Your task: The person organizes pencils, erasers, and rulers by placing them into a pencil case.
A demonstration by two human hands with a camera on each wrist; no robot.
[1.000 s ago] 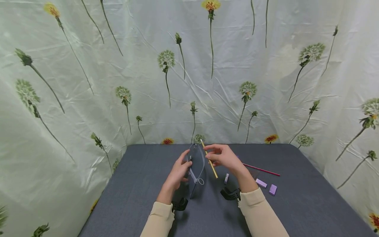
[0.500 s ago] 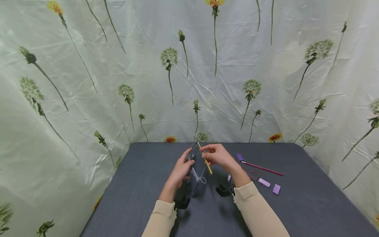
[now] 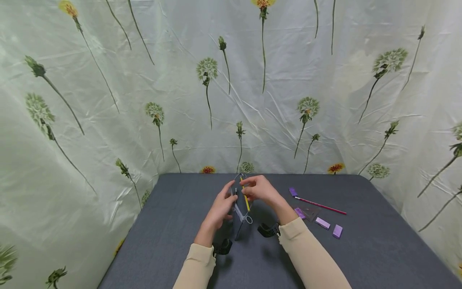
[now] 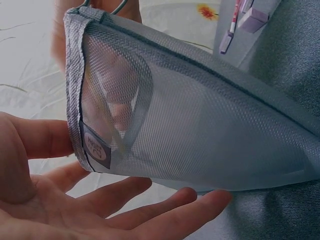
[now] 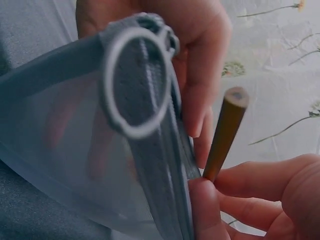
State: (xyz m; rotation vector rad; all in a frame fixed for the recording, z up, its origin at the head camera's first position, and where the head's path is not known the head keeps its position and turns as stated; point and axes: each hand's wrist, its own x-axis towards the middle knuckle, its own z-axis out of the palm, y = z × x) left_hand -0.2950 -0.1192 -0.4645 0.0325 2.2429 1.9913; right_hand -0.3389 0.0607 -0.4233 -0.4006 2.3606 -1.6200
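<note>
R hand (image 3: 260, 188) pinches pencil (image 3: 247, 204), prob light/stiff, best held mid-shaft; L hand (image 3: 221, 205) pinches prob floppy pouch (image 4: 200, 120) @ rim, other fingers spread.

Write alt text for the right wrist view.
The right hand pinches a yellow pencil at the edge of a gray mesh pouch with a ring at its corner. The left hand holds the pouch's far side.

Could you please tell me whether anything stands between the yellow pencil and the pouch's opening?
Nothing visible does: the right hand holds the yellow pencil at the opening of the pouch, while the left hand holds the pouch's other side. A dark, slim item shows left of the pencil, seemingly not across its way.
</note>
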